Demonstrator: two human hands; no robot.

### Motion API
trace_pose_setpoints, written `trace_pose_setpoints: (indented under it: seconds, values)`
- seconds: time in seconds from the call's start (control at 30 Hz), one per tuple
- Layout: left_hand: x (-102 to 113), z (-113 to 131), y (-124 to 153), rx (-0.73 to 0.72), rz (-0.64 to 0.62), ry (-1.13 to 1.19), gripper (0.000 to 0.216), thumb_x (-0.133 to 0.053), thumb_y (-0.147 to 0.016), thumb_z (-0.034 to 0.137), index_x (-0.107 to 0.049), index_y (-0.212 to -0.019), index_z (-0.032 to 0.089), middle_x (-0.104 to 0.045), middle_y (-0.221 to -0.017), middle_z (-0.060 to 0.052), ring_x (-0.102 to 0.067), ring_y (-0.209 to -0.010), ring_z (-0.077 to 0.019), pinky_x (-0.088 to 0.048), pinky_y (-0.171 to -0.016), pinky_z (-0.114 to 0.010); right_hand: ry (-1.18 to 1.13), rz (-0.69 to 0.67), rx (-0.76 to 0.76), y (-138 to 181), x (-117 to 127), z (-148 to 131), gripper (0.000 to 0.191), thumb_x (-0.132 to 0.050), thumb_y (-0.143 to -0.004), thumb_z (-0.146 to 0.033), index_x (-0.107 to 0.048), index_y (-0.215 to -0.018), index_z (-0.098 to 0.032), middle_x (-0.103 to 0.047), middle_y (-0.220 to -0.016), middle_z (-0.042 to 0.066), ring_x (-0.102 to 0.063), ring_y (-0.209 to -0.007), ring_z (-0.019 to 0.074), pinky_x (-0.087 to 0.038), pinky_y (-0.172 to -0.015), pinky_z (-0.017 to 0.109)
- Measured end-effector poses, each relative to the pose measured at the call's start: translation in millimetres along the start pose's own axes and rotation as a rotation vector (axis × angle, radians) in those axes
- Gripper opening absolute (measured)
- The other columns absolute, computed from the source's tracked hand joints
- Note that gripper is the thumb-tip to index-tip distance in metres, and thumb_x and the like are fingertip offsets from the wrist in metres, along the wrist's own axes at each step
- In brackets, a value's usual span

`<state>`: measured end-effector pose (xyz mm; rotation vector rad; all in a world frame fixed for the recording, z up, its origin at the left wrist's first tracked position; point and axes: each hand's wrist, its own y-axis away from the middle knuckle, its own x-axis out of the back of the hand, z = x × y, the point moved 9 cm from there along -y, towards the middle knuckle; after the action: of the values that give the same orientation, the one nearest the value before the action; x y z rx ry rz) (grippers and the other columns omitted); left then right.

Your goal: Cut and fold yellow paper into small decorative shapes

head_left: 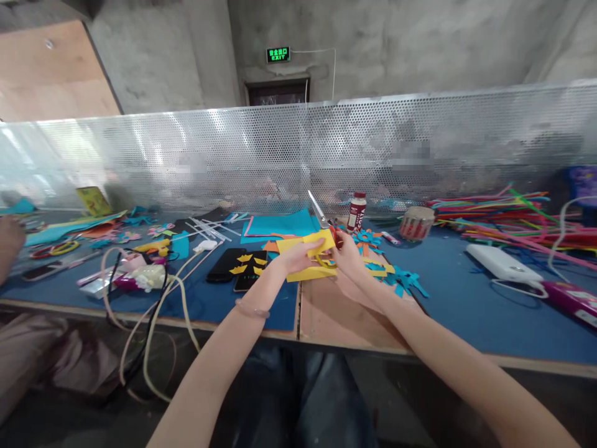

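My left hand (301, 254) grips a sheet of yellow paper (321, 241) over the middle of the table. Close beside it, my right hand (346, 252) is closed round the handles of a pair of scissors (319, 208). The blades point up and away, above the paper's far edge. More yellow paper (310, 274) lies below my hands, with a cut-out gap in it. Several small yellow cut-outs (245, 257) rest on two dark phones (226, 266) left of my hands. Blue paper flower shapes (405, 281) lie to the right.
Blue sheets (282, 224) lie behind my hands, near a dark red bottle (357, 210) and a clear round tub (416, 223). Pipe cleaners (494, 214) and a white power bank (504, 264) are at right. Cables (184, 292) hang over the front edge at left, near another person's hand (10, 239).
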<state>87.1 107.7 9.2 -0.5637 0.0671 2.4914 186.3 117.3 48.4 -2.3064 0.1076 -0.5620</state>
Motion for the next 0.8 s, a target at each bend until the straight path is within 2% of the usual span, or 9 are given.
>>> trace_pose_setpoints:
  seconds: [0.1,0.2,0.3,0.43,0.6,0.8]
  values:
    - [1.1,1.1,-2.5,-0.055,0.05,0.019,0.025,-0.066,-0.075,0.027,-0.06,-0.094,0.011,-0.06,-0.077,-0.005,-0.056,-0.067,-0.0102,-0.044,-0.066,-0.024,-0.015,-0.064,0.015,5.9,-10.7,-11.9,0.026,-0.042,-0.073,-0.015,-0.054,-0.096,-0.018,-0.061,-0.095,0.008,-0.056,-0.083,0.0192,-0.045,-0.071,0.03]
    - [5.1,3.8,-4.2,-0.081,0.106,0.07,0.021,-0.067,-0.073,0.028,-0.058,-0.081,0.011,-0.052,-0.063,0.001,-0.044,-0.05,-0.0046,-0.036,-0.051,-0.02,0.046,-0.142,-0.048,10.1,-21.4,-10.1,0.019,-0.037,-0.082,-0.023,-0.054,-0.088,-0.016,-0.062,-0.089,0.009,-0.056,-0.079,0.0192,-0.044,-0.071,0.03]
    - [3.9,8.4,-3.5,-0.089,0.108,0.091,0.023,-0.069,-0.071,0.03,-0.056,-0.076,0.01,-0.047,-0.06,0.003,-0.034,-0.044,-0.0019,-0.028,-0.044,-0.018,0.132,-0.122,0.003,9.5,-21.4,-8.5,0.024,-0.036,-0.086,-0.032,-0.053,-0.091,-0.015,-0.06,-0.094,0.012,-0.054,-0.089,0.0223,-0.042,-0.079,0.034]
    - [-1.7,16.9,0.4,-0.126,0.092,0.083,0.026,-0.069,-0.07,0.031,-0.055,-0.073,0.01,-0.046,-0.061,0.002,-0.03,-0.043,-0.001,-0.027,-0.044,-0.019,0.197,-0.094,0.132,4.9,-16.3,-7.4,0.029,-0.04,-0.086,-0.036,-0.051,-0.102,-0.015,-0.058,-0.101,0.014,-0.052,-0.097,0.0253,-0.041,-0.085,0.039]
    - [-9.5,20.4,3.7,-0.16,0.064,0.029,0.026,-0.068,-0.072,0.033,-0.057,-0.076,0.01,-0.05,-0.062,0.0,-0.036,-0.047,-0.0027,-0.03,-0.047,-0.019,0.234,-0.135,0.275,2.8,-10.3,-13.6,0.039,-0.045,-0.084,-0.036,-0.045,-0.117,-0.014,-0.054,-0.11,0.015,-0.049,-0.105,0.0266,-0.04,-0.09,0.042]
    - [-12.5,23.1,7.1,-0.179,0.054,-0.008,0.028,-0.069,-0.07,0.034,-0.058,-0.08,0.01,-0.052,-0.064,-0.001,-0.043,-0.052,-0.0047,-0.032,-0.05,-0.02,0.259,-0.161,0.359,-0.5,-3.7,-11.5,0.051,-0.055,-0.077,-0.04,-0.042,-0.12,-0.015,-0.051,-0.113,0.015,-0.047,-0.108,0.0287,-0.039,-0.092,0.045]
